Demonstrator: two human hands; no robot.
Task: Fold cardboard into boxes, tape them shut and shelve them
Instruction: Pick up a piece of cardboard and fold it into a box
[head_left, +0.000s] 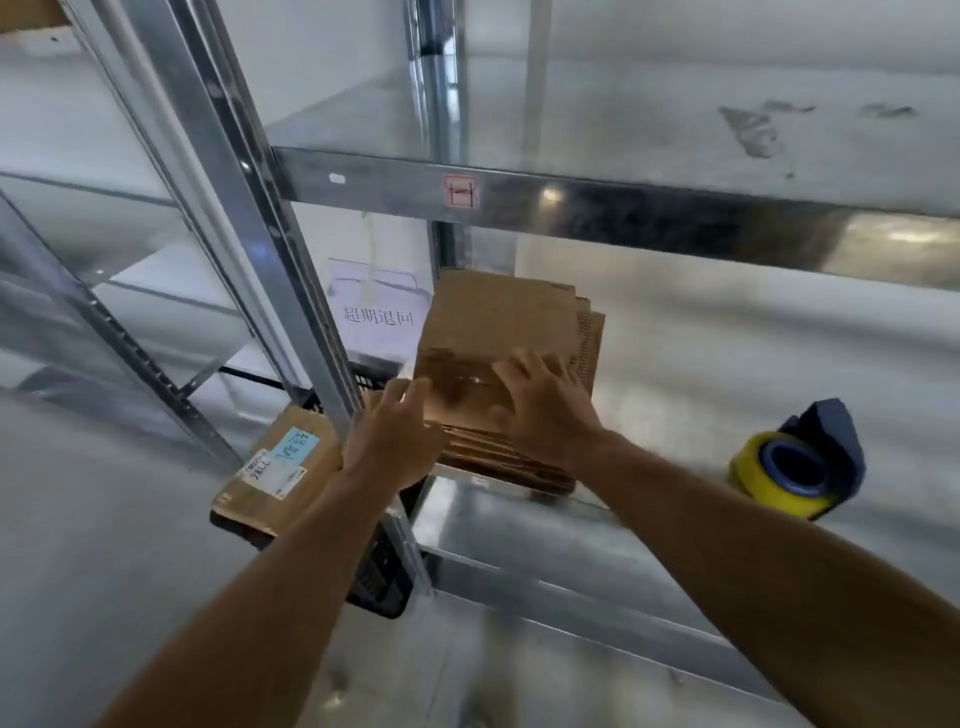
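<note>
Everywhere dull galvanised steel: a shelving rack (249, 208) with slotted uprights, its sheet-metal shelf (701, 374) grey and streaked with reflected light. Upper shelf (675, 114) above carries dark smudges toward the right. Its front beam (623, 208) has a small red-outlined sticker (460, 191).

Stack of flattened cardboard (498, 322) lies at the left end of the lower shelf, close to the upright, its near edge at the shelf's front lip. Top sheet is brown and creased, with shiny old tape on it.

Right hand (545, 410) lies flat on top of the stack, fingers spread, palm down. Left hand (389, 431) is at the stack's near-left corner, fingers loosely extended and touching the top sheet; no grip is visible.

Yellow tape roll (779, 475) in a blue dispenser sits on the same shelf, well apart to the right.

Behind the stack is a white sign (376, 314) with printed characters. Left of the upright and lower, a labelled brown parcel (275, 467) rests on a black crate (379, 582). Pale grey floor (104, 571) below, blurred.
</note>
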